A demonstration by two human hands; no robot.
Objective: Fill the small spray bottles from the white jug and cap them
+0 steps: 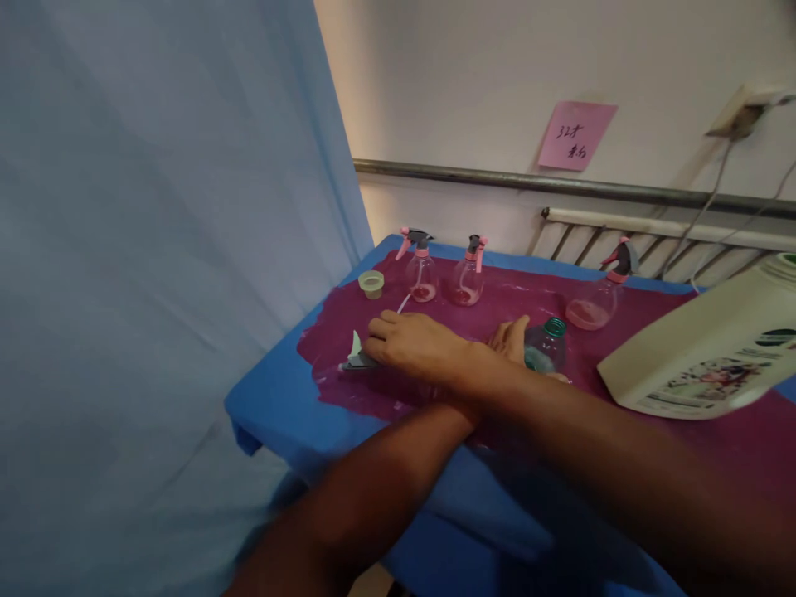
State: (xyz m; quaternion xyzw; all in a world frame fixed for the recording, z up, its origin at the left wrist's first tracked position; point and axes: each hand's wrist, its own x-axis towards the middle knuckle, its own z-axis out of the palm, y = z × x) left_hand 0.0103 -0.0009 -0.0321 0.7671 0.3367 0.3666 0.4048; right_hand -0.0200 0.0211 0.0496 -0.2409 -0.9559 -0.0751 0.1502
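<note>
My forearms cross, the right one lying over the left. At the left of the table, my right hand has its fingers closed round a spray trigger head, grey with a pale lever. A thin white tube sticks up behind the fingers. Further right, my left hand grips a clear bottle with a green threaded neck and no cap on it. My right forearm hides part of that hand and the bottle's lower part.
Three spray bottles holding pink liquid, a left one, a middle one and a right one, stand behind. A small pale cup is at left. A large cream jug occupies the right. Blue curtain borders the table.
</note>
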